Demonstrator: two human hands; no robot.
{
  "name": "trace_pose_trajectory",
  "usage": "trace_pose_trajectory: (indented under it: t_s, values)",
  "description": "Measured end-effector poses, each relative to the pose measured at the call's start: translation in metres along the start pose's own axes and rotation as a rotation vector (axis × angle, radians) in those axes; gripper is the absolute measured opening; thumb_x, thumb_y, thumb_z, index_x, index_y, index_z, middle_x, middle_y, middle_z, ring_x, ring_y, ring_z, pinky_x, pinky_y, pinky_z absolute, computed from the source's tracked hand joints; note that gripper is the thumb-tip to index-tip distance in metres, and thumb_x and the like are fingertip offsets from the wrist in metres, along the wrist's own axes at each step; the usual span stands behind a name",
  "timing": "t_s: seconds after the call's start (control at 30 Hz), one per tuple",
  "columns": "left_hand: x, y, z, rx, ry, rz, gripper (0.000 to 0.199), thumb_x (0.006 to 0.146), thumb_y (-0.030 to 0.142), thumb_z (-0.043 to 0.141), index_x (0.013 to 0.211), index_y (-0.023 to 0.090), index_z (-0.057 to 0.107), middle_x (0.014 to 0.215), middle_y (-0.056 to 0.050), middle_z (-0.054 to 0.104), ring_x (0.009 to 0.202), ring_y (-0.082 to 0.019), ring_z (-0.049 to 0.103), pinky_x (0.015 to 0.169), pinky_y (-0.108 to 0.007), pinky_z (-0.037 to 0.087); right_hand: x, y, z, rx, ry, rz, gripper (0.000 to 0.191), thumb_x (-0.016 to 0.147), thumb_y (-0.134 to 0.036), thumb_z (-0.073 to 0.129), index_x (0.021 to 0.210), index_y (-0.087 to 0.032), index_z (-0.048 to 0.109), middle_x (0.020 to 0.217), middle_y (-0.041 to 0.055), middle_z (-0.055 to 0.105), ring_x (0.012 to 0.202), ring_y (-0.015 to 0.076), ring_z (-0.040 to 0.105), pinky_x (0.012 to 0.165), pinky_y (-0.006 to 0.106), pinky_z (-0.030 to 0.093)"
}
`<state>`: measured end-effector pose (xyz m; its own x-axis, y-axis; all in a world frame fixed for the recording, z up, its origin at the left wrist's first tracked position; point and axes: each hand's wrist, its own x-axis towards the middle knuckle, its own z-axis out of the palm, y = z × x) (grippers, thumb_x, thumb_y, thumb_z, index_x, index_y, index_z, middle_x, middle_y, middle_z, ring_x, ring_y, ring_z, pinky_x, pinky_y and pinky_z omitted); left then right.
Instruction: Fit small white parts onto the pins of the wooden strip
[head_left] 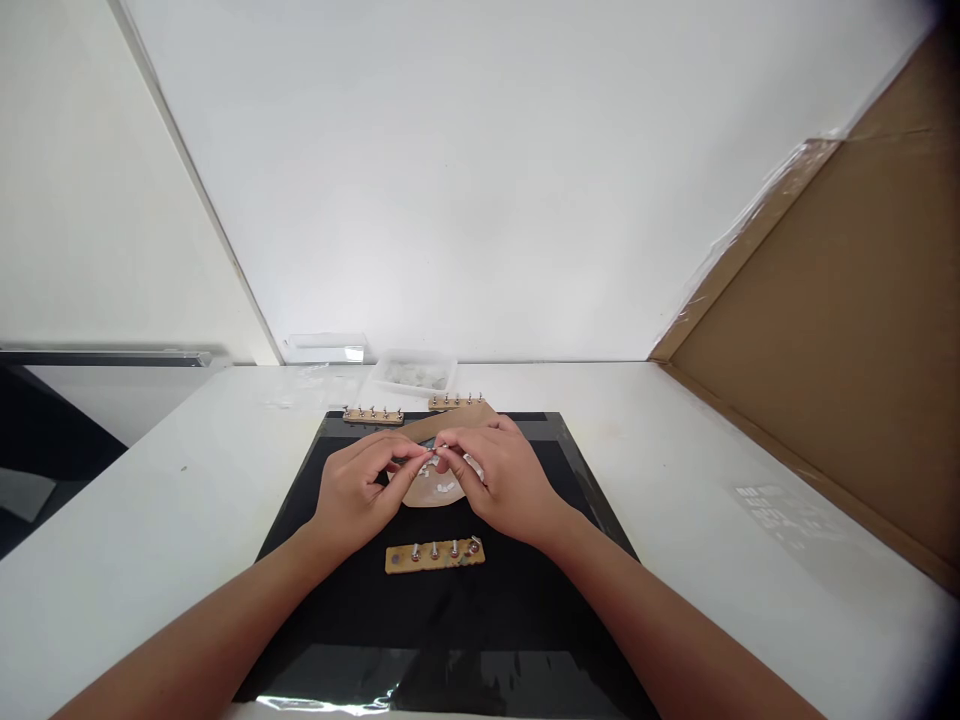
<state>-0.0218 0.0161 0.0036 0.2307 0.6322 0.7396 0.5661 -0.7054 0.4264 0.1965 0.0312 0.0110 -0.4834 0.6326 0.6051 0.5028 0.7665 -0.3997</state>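
Observation:
My left hand [369, 484] and my right hand [498, 474] meet at the fingertips over a shallow tan dish [429, 494]. Both are closed in a pinch on one tiny dark, metallic-looking piece [431, 450], too small to name. Small white bits [445, 488] lie in the dish, whose far side is partly hidden by my fingers. Nearer to me, a wooden strip [435, 556] with several upright metal pegs lies on the black mat [442, 625]; its left end has a dark spot without a peg.
Behind the dish stand two more pegged strips, one at left [373, 416] and one at right [456, 402]. A translucent tub [414, 372] of small pieces and clear plastic packaging [326, 348] sit by the white wall. Cardboard [825, 330] borders the right side of the white table [697, 480].

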Motion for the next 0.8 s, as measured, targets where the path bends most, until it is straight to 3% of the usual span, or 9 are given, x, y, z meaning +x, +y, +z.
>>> trace_pose_trajectory:
  t_s: [0.13, 0.27, 0.6, 0.8]
  values:
    - [0.002, 0.001, -0.001, 0.018, 0.013, 0.061, 0.004, 0.096, 0.018, 0.071, 0.097, 0.02, 0.074, 0.09, -0.002, 0.079, 0.081, -0.016, 0.074, 0.069, -0.026, 0.063, -0.001, 0.003, 0.0, -0.088, 0.047, -0.042, 0.017, 0.11, -0.028, 0.05, 0.11, -0.023, 0.065, 0.095, 0.0016, 0.082, 0.079, 0.0177, 0.071, 0.083, 0.039, 0.036]
    - [0.002, 0.001, 0.0, 0.007, 0.02, 0.04, 0.004, 0.096, 0.019, 0.071, 0.098, 0.02, 0.075, 0.09, -0.003, 0.079, 0.08, -0.015, 0.074, 0.063, -0.023, 0.062, -0.002, 0.007, -0.001, -0.137, 0.051, -0.044, 0.016, 0.11, -0.028, 0.051, 0.109, -0.023, 0.066, 0.095, 0.0006, 0.081, 0.076, 0.0173, 0.069, 0.084, 0.039, 0.036]
    - [0.001, -0.012, 0.002, 0.003, -0.048, -0.046, 0.014, 0.102, 0.026, 0.064, 0.106, 0.023, 0.078, 0.104, -0.004, 0.081, 0.097, -0.018, 0.077, 0.069, -0.025, 0.064, 0.002, 0.018, -0.008, -0.174, 0.162, -0.017, 0.018, 0.11, -0.03, 0.051, 0.113, -0.023, 0.067, 0.103, 0.0052, 0.083, 0.088, 0.0212, 0.075, 0.088, 0.04, 0.039]
    - [0.003, -0.011, -0.001, 0.0, -0.088, -0.093, 0.018, 0.105, 0.029, 0.059, 0.108, 0.023, 0.076, 0.109, -0.005, 0.079, 0.1, -0.019, 0.075, 0.069, -0.022, 0.06, 0.002, 0.025, -0.012, -0.233, 0.242, 0.019, 0.016, 0.11, -0.026, 0.052, 0.116, -0.024, 0.066, 0.099, 0.0028, 0.084, 0.085, 0.02, 0.076, 0.09, 0.041, 0.039]
